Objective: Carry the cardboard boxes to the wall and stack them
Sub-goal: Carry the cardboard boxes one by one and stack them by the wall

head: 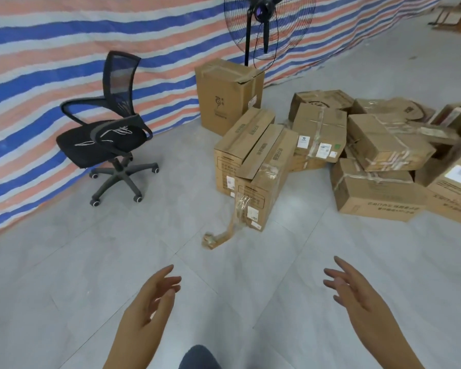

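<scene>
Several brown cardboard boxes lie in a loose heap on the grey floor at right. Two long boxes (261, 166) lean side by side at the heap's front, with a strip of torn tape (224, 230) trailing from them onto the floor. A tall box (225, 94) stands upright against the striped tarpaulin wall (64, 49). Further right lies a flat box (378, 193) with others piled on and around it. My left hand (155, 302) and my right hand (354, 291) are both held out low in front of me, fingers spread, holding nothing, well short of the boxes.
A black mesh office chair (109, 134) on castors stands at left near the wall. Behind the tall box is a black pedestal fan (266, 25). Wooden furniture (453, 17) lies at the far right corner. My knee (200, 358) shows at the bottom edge.
</scene>
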